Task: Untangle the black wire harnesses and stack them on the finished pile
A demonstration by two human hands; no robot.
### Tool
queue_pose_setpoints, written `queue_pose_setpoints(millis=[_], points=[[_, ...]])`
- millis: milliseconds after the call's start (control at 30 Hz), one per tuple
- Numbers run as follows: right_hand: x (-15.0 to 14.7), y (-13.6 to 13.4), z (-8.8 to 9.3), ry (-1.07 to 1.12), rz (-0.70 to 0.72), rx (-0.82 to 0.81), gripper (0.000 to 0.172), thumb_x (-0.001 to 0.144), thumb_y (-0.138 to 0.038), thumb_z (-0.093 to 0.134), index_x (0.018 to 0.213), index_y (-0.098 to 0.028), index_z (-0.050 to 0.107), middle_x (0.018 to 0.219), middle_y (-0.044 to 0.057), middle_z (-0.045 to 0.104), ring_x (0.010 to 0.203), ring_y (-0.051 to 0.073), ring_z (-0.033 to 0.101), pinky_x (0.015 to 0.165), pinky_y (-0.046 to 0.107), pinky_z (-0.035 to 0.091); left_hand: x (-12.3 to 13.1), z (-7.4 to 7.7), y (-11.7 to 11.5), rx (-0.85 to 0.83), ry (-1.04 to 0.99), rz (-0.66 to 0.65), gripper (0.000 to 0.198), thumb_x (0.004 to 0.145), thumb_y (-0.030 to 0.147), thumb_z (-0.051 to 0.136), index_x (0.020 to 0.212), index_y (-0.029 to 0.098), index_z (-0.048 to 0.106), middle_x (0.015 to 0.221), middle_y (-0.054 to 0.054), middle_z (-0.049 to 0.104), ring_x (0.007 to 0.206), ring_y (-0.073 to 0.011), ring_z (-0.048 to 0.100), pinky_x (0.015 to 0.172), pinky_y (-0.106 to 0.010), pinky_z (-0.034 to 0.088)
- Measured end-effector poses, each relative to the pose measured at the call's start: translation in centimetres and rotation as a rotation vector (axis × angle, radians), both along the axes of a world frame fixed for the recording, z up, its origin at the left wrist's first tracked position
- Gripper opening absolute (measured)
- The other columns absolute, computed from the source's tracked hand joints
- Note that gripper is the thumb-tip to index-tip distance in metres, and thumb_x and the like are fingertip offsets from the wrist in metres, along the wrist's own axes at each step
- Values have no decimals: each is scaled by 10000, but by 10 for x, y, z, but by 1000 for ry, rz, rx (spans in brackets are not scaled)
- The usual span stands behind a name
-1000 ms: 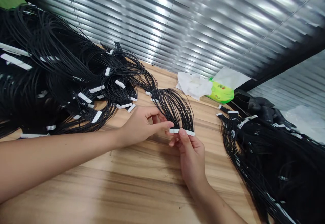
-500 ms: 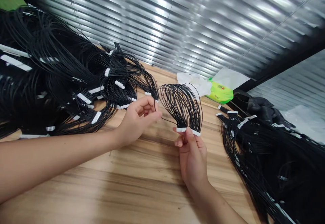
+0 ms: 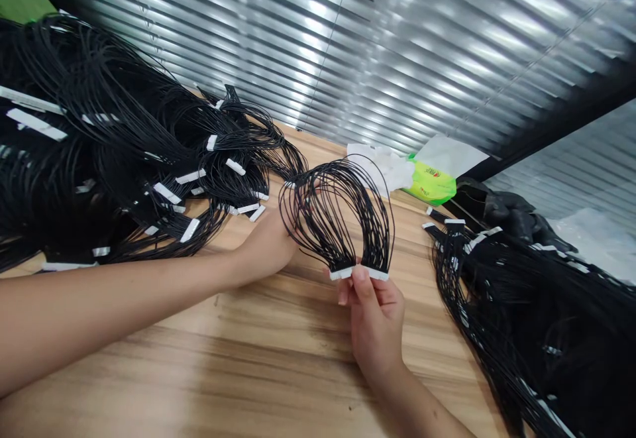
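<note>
Over the wooden table (image 3: 163,352), seen from the head camera, the right hand (image 3: 377,332) pinches white connector strips (image 3: 358,273) between thumb and fingers, a looped bunch of thin black wires (image 3: 338,209) arching up from them. The left hand (image 3: 263,246) sits behind those wires, its fingers hidden, so its grip cannot be told. Heaped black wire harnesses (image 3: 124,160) cover the table's left side, a second heap (image 3: 497,305) lies at its right, and a green packet (image 3: 431,183) sits beside white tissue (image 3: 380,166) at its far edge.

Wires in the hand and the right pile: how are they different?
The wire bundle is small and arches in a loop; the wire heap is much bigger and lies in a thick mass. The right hand holds the bundle up; the heap rests on the wooden table. Both are thin black wires with white strips.
</note>
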State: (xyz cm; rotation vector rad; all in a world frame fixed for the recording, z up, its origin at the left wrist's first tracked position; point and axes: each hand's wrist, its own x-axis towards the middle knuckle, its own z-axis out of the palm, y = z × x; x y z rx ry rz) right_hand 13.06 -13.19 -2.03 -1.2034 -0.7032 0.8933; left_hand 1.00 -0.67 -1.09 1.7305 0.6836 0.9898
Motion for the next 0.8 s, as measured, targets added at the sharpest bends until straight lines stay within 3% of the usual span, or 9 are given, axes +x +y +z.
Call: queue_pose_setpoints(millis=[233,367,467,633,700,800], points=[[3,3,-1,14,-78,5,250,780,-412,685,672,-190,647,536,-30,552,546,120,477,600,276,378,-3,-7,4,73,204,13,335,836,147,483,1146,208,594,1049,-49,661,1082,-228,575,974,-388,463],[4,4,-2,36,-93,-9,245,782,-410,684,682,-191,640,553,-31,542,561,120,470,608,277,370,-2,-3,5,244,197,110,534,775,49,452,1288,194,483,1222,-73,576,1203,-228,483,1075,-409,376],[4,3,-2,12,-75,-27,250,789,-408,676,685,-184,636,546,-26,544,560,125,467,606,282,368,-2,-1,5,367,245,89,594,768,20,422,1334,202,423,1333,-79,492,1243,-221,440,1123,-418,304],[6,10,3,98,-145,-31,241,740,-410,708,706,-178,652,676,15,653,530,100,414,560,266,354,-4,-2,2,332,276,123,631,776,116,516,1362,211,302,1378,-92,422,1273,-230,399,1104,-402,304],[8,14,5,162,-189,-26,232,708,-400,729,715,-175,671,753,36,691,528,92,395,545,258,351,-5,0,-1,337,320,138,600,754,173,574,1304,204,338,1341,-92,438,1241,-241,416,1054,-394,336],[8,17,6,202,-190,-21,229,671,-386,761,708,-170,692,748,36,699,526,83,380,533,246,347,-7,5,-5,394,407,64,356,743,266,622,1066,195,491,1107,-48,578,1052,-236,513,932,-377,373]])
